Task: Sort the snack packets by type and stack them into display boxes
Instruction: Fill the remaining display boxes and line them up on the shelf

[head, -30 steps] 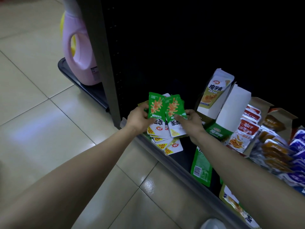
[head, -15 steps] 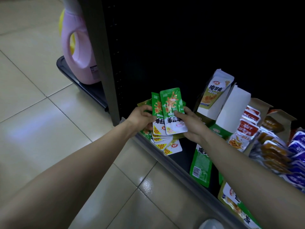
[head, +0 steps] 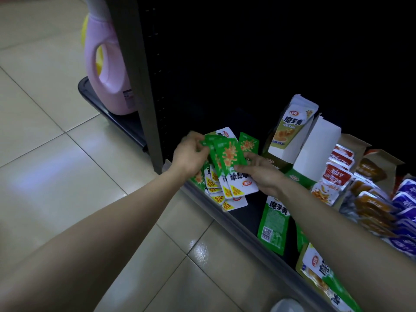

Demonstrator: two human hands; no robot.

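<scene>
Just right of gripped packets (head: 227, 156), display box (head: 290, 131) stands.

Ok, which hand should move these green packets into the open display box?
Right, probably. The right hand pinches the green packets and sits nearest the open display box; the left hand grips them from the far side, away from it.

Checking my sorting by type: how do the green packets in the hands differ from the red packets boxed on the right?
Colour: the green packets are green over white; the red packets are red over white. State: the green packets are held fanned by the left hand and right hand; the red packets stand lined up in a brown display box. Both are small flat pouches.
</scene>
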